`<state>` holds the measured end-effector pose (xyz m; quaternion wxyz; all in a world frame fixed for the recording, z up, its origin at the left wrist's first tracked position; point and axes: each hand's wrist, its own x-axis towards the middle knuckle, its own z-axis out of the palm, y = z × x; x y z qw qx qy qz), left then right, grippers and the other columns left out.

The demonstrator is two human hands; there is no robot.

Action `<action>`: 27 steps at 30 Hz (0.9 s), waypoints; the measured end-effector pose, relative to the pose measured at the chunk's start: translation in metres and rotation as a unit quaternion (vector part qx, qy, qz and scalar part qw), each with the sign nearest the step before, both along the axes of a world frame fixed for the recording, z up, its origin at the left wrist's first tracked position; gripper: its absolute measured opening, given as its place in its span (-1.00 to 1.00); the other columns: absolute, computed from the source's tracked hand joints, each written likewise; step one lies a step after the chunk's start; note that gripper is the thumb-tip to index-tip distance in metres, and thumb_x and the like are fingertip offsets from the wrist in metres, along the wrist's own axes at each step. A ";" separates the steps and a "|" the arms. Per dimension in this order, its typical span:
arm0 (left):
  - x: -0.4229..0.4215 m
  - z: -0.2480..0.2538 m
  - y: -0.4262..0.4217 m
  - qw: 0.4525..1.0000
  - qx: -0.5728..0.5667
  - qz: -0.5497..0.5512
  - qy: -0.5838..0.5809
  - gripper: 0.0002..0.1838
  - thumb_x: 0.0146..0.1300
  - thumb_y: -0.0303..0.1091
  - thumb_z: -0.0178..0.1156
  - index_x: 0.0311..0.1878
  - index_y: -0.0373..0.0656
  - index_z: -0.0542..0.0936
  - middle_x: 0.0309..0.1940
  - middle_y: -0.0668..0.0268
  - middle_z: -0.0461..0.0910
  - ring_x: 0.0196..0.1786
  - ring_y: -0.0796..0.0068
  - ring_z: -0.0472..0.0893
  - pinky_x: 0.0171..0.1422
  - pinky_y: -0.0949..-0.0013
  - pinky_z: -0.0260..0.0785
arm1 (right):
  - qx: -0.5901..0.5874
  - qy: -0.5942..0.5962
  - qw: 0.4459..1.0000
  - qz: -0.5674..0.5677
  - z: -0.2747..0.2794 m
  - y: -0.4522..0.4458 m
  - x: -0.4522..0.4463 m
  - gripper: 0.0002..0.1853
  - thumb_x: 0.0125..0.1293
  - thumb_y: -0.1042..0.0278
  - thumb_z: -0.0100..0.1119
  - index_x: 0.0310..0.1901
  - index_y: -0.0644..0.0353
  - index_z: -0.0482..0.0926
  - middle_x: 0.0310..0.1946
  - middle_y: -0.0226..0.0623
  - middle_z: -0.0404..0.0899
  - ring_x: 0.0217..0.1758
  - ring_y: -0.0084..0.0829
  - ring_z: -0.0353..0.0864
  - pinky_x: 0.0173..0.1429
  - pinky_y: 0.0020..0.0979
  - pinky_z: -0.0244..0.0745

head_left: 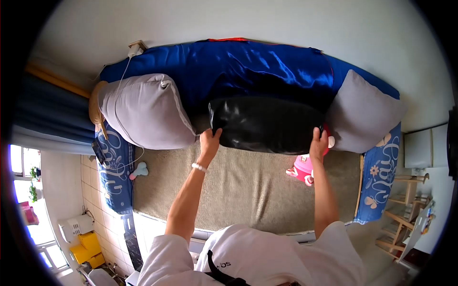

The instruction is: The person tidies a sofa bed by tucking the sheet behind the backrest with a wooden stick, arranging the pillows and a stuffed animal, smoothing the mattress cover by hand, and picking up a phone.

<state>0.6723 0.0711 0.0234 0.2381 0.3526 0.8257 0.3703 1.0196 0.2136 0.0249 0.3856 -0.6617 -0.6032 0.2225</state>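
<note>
A shiny black cushion (267,124) lies lengthwise between my hands, against the dark blue satin cover (200,62) of the sofa back. My left hand (209,144) grips its lower left corner, fingers closed, a pale bracelet on the wrist. At the lower right corner my right hand (318,144) holds it with fingers wrapped around the edge. A pink plush toy (301,167) sits partly behind my right hand and forearm. To the left leans a large light grey pillow (143,112), close to my left hand. Another grey pillow (365,114) rests at the right end.
Beneath is a brown-beige seat cover (238,190) with a small toy bone (140,170) near the left armrest (114,176). A white cable (121,86) runs down over the left pillow from a wall plug (137,48). Wooden stools (403,217) stand at the right.
</note>
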 end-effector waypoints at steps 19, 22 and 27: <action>0.006 0.024 -0.111 0.994 0.014 0.017 -0.104 -0.82 0.19 -0.44 0.11 -0.50 -0.31 0.50 -0.77 0.48 0.33 -0.67 0.77 0.18 -0.63 0.58 -0.02 | 0.010 -0.052 0.994 0.097 0.025 -0.098 -0.004 -0.75 0.31 0.35 -0.05 -0.49 0.26 0.23 -0.70 -0.15 0.23 -0.67 -0.31 0.18 -0.54 -0.30 0.12; 0.001 0.034 -0.084 0.991 0.048 0.035 -0.116 -0.75 0.18 -0.43 0.12 -0.60 -0.29 0.44 -0.79 0.52 0.28 -0.69 0.77 0.16 -0.65 0.56 -0.06 | -0.010 -0.031 0.996 0.088 0.035 -0.072 -0.018 -0.73 0.31 0.34 -0.04 -0.50 0.26 0.24 -0.69 -0.17 0.21 -0.63 -0.37 0.14 -0.50 -0.32 0.14; -0.019 0.051 -0.051 0.987 0.100 0.016 -0.121 -0.73 0.15 -0.44 0.14 -0.62 -0.29 0.38 -0.77 0.54 0.22 -0.67 0.74 0.12 -0.62 0.54 -0.05 | -0.040 -0.007 0.996 0.075 0.051 -0.030 -0.030 -0.69 0.28 0.34 0.01 -0.55 0.30 0.23 -0.70 -0.11 0.16 -0.62 -0.34 0.06 -0.50 -0.33 0.13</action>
